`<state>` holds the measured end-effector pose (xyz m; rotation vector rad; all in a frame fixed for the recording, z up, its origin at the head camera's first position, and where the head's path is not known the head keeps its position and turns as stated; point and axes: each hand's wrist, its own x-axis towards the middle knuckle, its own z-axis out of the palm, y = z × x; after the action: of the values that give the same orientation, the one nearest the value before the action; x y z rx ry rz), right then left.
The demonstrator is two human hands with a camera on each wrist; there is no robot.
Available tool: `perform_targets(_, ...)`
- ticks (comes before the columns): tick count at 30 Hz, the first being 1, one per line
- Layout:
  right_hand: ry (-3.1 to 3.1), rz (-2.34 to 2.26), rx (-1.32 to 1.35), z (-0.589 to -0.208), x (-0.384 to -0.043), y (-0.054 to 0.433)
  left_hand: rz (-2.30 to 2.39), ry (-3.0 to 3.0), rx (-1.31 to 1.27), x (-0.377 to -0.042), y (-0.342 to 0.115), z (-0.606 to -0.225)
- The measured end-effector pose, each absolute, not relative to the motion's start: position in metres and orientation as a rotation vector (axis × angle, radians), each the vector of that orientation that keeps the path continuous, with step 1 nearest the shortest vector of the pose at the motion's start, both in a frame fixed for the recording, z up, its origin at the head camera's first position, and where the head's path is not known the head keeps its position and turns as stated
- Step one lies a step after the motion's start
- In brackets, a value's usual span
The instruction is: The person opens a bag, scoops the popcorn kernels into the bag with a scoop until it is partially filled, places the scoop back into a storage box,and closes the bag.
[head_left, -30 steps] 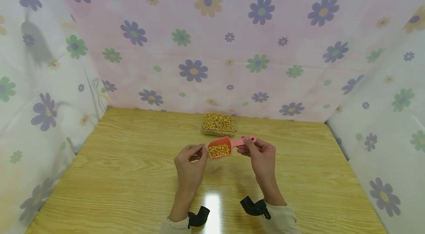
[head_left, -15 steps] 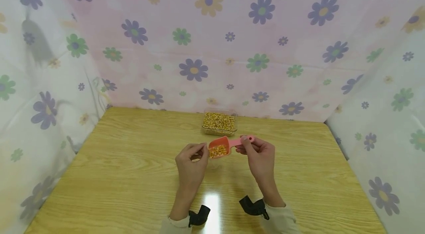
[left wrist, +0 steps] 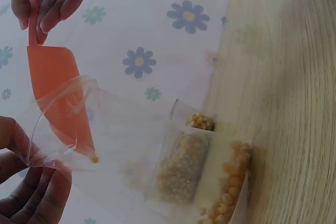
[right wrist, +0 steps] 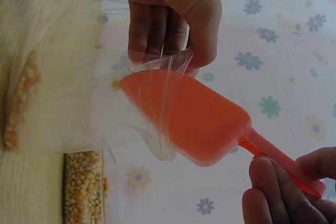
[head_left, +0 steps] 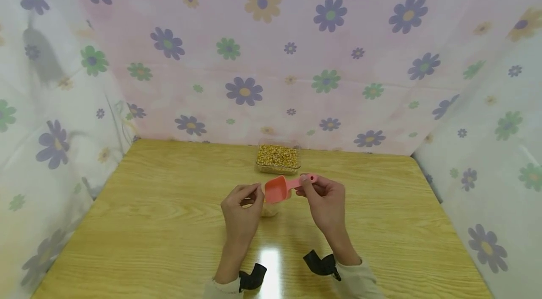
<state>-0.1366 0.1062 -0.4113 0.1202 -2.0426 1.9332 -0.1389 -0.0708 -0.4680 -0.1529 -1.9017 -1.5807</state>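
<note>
My left hand [head_left: 242,209] pinches the rim of a clear plastic bag [right wrist: 60,108], which hangs down below it. Corn kernels [right wrist: 22,106] lie in the bottom of the bag. With thumb and fingers my right hand [head_left: 329,205] grips the handle of a coral-pink scoop [head_left: 276,189]. In both wrist views the scoop's front end reaches inside the bag's mouth, tilted down. Its bowl looks bare in the head view, and a single kernel [left wrist: 94,159] shows at its lip in the left wrist view. The film is hard to see in the head view.
Behind the hands a clear rectangular container [head_left: 277,170] full of corn kernels [head_left: 277,154] stands near the back edge of the wooden table [head_left: 169,223]. Flower-printed cloth [head_left: 203,54] closes off the back and both sides.
The scoop has tipped over and moved slightly left with my right hand. The kernels that lay in its bowl have gone, and kernels show lower in the bag. My left hand stays nearly in place.
</note>
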Motion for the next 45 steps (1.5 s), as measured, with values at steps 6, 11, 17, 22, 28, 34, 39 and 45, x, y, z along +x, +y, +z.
perform_targets(6, -2.075, 1.905, 0.131, -0.409, -0.135, 0.107, -1.587, -1.899, -0.161, -0.138, -0.072, -0.468)
perform_targets(11, -2.085, 1.887, 0.158, -0.407, -0.134, 0.11, -1.586, -1.875, -0.171, -0.138, -0.072, -0.468)
perform_targets(17, -2.047, 1.838, 0.167, -0.4, -0.131, 0.118, -1.576, -1.875, -0.153, -0.139, -0.073, -0.469)
perform_targets(22, -1.991, 1.722, 0.176, -0.389, -0.126, 0.13, -1.601, -1.878, -0.149, -0.138, -0.073, -0.468)
perform_targets(28, -1.957, 1.678, 0.143, -0.392, -0.14, 0.141, -1.588, -1.874, -0.152, -0.139, -0.073, -0.469)
perform_targets(34, -1.869, 1.762, 0.108, -0.426, -0.182, 0.14, -1.591, -1.873, -0.155, -0.139, -0.074, -0.468)
perform_targets(39, -1.864, 1.76, 0.132, -0.432, -0.196, 0.132, -1.614, -1.89, -0.127, -0.138, -0.072, -0.465)
perform_targets(45, -1.89, 1.641, 0.174, -0.432, -0.201, 0.121, -1.596, -1.899, -0.107, -0.131, -0.068, -0.449)
